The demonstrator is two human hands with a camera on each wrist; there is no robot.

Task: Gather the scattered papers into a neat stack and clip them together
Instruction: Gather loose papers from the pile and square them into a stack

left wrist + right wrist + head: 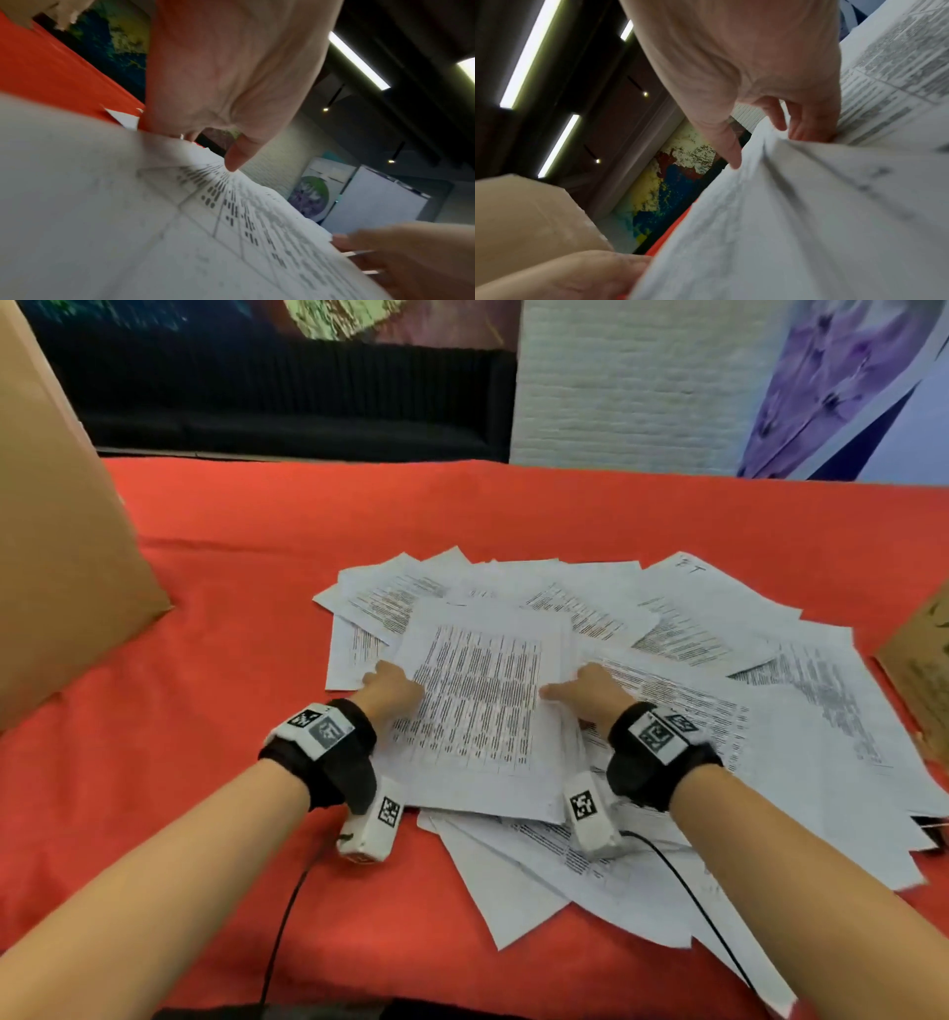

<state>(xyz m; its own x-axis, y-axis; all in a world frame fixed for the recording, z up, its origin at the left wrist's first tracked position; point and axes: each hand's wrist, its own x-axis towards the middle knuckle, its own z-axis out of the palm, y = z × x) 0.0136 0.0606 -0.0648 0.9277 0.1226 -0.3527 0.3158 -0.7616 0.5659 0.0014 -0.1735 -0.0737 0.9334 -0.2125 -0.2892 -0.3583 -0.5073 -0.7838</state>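
Fingers of the left hand (391,686) and right hand (590,691) curl over opposite edges of a small bundle of white printed paper sheets (482,706), thumbs on top, held just above the red cloth-covered surface (231,588). From the head view, most loose white printed papers (719,629) lie fanned out around and beneath it, so gathering looks barely begun; no clip is clearly visible, though something small and dark sits at the far right edge. Brown cardboard pieces (56,546) flank the pile. Left wrist view: thumb on the printed face, fingers hidden underneath. Right wrist view: fingers (805,125) hook the bundle's edge, thumb resting on top.
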